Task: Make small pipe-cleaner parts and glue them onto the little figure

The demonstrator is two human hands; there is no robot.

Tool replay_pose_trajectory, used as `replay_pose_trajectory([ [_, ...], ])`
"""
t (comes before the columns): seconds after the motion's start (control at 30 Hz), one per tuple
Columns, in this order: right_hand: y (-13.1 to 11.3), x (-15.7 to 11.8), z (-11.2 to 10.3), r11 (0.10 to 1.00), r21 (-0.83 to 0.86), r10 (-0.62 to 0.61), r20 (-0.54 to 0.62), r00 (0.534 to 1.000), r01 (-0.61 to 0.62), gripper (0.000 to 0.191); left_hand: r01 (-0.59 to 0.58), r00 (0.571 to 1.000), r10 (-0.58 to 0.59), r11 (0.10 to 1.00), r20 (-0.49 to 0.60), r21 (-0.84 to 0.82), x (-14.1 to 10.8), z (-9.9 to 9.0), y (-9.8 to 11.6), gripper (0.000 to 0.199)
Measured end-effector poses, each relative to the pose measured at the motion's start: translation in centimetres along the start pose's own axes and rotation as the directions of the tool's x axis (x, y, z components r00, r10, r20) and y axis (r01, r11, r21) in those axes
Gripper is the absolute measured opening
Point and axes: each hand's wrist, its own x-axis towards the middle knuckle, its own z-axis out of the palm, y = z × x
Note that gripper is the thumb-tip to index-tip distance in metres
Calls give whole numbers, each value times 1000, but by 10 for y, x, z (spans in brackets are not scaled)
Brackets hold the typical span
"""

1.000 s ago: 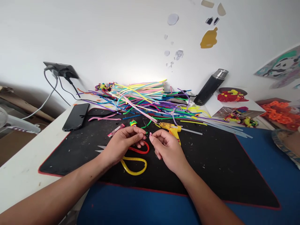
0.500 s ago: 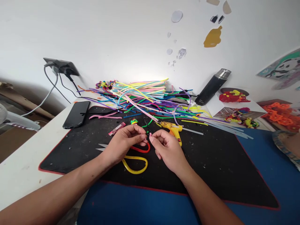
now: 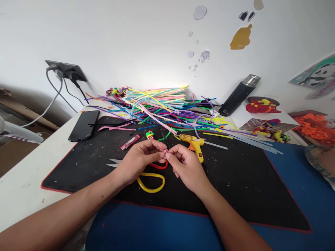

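Over the middle of the black mat (image 3: pixel 243 188), my left hand (image 3: pixel 141 157) and my right hand (image 3: pixel 185 165) meet fingertip to fingertip. Both pinch a small pink piece (image 3: pixel 165 152), perhaps a bit of pipe cleaner; its shape is mostly hidden by the fingers. Scissors (image 3: pixel 151 191) with one red and one yellow handle loop lie under my left hand, blades pointing left. Just beyond the fingers sits a small figure (image 3: pixel 150 136) in green, red and white. A yellow glue gun (image 3: pixel 195 144) rests beyond my right hand.
Many coloured pipe cleaners (image 3: pixel 157 101) pile up along the wall. A phone (image 3: pixel 84 125) lies at left, beside a small pink box (image 3: pixel 130 142). A black flask (image 3: pixel 239 96) leans at back right, near clear glue sticks (image 3: pixel 256 143). Cables hang from a wall socket (image 3: pixel 66 71).
My fingertips have come together, so the pink piece now sits between both hands instead of only at the right fingertips. The view has shifted slightly.
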Motion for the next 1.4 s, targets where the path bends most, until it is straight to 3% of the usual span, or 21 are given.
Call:
replay_pose_trajectory([
  [0.23,3,2,4,999,44,27,-4,1000,-27,26,66,997,-67,997,-31,-39,4,2,-5,39],
  [0.6,3,3,2,992,119,39,-26,999,-36,34,-2,999,0,999,-49,-43,5,6,2,44],
  [0.83,-2,3,-5,992,127,33,-27,999,-29,34,-20,998,21,999,-53,24,-1,1,1,36],
  [1.4,1,3,-5,992,119,27,49,998,-33,30,-36,998,37,999,-43,28,-3,2,0,34],
])
